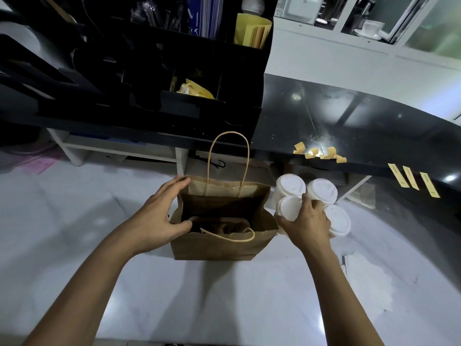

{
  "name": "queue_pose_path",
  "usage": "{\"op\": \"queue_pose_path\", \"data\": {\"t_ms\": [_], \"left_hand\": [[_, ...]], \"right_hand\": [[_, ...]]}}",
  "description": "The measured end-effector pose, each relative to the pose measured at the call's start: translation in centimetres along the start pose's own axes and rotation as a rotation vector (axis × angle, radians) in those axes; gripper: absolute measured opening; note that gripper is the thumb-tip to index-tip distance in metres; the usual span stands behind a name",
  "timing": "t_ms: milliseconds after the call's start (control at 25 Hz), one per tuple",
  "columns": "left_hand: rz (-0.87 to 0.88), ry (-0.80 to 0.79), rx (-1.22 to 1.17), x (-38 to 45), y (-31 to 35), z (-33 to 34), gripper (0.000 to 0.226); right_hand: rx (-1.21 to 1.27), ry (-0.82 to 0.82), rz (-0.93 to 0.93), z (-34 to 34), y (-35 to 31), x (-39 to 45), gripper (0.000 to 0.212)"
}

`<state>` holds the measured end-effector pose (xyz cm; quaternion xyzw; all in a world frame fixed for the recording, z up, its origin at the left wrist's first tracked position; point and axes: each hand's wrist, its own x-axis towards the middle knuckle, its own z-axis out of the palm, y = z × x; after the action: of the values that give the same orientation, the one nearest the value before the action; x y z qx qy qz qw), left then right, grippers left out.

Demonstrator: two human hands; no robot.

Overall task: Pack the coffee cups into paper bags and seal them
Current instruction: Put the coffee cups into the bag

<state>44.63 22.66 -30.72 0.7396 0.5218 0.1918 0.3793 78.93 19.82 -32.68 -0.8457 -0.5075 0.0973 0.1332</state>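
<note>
A brown paper bag (219, 243) stands open on the white counter (74, 221), with a cardboard cup carrier visible inside it. My left hand (159, 216) holds the bag's left rim, thumb on the near edge and fingers reaching to the far edge. Right of the bag stand several white lidded coffee cups (321, 191) in a tight cluster. My right hand (309, 221) lies over the cluster, its fingers curled round the nearest cups. One bag handle (228, 156) stands upright; the other droops over the near rim.
A black organiser (149, 83) with yellow sleeves and packets stands behind the bag on a glossy black raised counter (349, 126). Yellow sticker strips (409, 181) hang from that counter's edge, and curled backing scraps (321, 153) lie on it. White paper sheets (369, 278) lie at right.
</note>
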Motion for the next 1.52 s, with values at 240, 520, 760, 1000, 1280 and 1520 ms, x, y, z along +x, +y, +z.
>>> {"op": "queue_pose_path", "data": {"t_ms": [240, 520, 760, 1000, 1280, 1520], "left_hand": [[-0.009, -0.004, -0.014, 0.0, 0.2, 0.0, 0.092], [-0.036, -0.024, -0.022, -0.1, 0.6, -0.2, 0.095], [-0.067, -0.056, -0.031, -0.3, 1.3, -0.6, 0.100], [-0.072, -0.079, -0.046, -0.5, 1.7, -0.8, 0.107], [-0.068, -0.101, -0.043, -0.9, 2.0, -0.9, 0.114], [-0.062, -0.115, -0.022, -0.9, 2.5, -1.0, 0.117]], "right_hand": [[0.213, 0.041, -0.023, -4.5, -2.6, -0.9, 0.092], [0.409, 0.195, -0.156, -9.9, -5.1, -2.2, 0.086], [0.586, 0.181, -0.263, -12.5, -7.2, -3.5, 0.079], [0.591, -0.091, -0.406, -10.7, -9.1, -4.3, 0.075], [0.347, -0.284, -0.498, -6.2, -10.8, -4.4, 0.079], [0.034, -0.392, -0.670, -3.5, -12.8, -4.3, 0.087]]}}
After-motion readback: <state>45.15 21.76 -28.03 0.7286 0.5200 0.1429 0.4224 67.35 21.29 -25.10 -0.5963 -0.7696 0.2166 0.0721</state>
